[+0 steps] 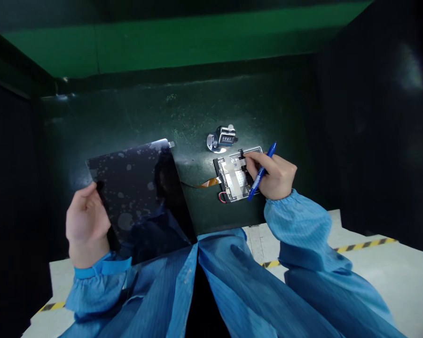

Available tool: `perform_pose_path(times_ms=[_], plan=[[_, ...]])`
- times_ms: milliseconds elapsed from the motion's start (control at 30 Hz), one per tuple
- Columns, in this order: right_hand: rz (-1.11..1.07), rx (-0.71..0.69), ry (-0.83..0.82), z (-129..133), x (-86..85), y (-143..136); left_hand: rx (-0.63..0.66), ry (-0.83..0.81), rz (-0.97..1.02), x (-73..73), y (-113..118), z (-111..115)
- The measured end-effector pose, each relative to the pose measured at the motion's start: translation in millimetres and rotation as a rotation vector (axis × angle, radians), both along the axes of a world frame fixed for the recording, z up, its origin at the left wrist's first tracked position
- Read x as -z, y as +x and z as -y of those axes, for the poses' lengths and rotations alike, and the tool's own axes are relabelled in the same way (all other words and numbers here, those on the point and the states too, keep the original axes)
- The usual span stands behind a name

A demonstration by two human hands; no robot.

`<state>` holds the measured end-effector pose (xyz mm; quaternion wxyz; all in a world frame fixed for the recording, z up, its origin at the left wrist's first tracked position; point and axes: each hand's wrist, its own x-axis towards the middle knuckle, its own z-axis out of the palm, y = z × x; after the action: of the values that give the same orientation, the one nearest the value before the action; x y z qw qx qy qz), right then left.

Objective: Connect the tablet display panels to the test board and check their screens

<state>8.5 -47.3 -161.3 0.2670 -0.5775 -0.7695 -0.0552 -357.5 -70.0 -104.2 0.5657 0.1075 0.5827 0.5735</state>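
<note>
On the dark green, scuffed table (186, 112), my biggest worry is the glossy black rectangular panel (141, 188) with pale blotches on it. My left hand (88, 223) has it by the left edge, thumb at the rim and fingers mostly hidden, and its lower end pokes past the table toward my lap, so a lazy grip could let it slide off. Next up, the flat silver-and-black circuit assembly (234, 180), lying on the table to the right. My right hand (277, 176) is pinching at its upper right part; push too hard and I reckon something delicate snaps. That hand's also got a slim blue plastic marker pen (263, 170) wedged in its fingers, low end over the assembly's edge, so it could knock parts. Then the thin orange-brown ribbon cable (207, 183) between panel and assembly: shift the panel carelessly and it might tear. A little red wire loop (222, 197) could snag too.

Count, big to small: one table, one panel, one assembly, two hands, one shiny chrome tally counter (225, 137) just behind the assembly, one pen, one ribbon cable, one red loop.
</note>
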Motion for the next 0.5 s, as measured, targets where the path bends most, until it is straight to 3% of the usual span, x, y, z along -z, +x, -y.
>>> perform_pose_path(times_ms=[267,500], plan=[[-0.020,-0.023,0.064,-1.0,1.7,-0.4,0.034,0.012,-0.009,2.7,-4.2,2.4],[-0.011,0.002,0.025,-0.5,2.0,-0.1,-0.006,-0.040,0.007,-0.7,-3.0,0.3]])
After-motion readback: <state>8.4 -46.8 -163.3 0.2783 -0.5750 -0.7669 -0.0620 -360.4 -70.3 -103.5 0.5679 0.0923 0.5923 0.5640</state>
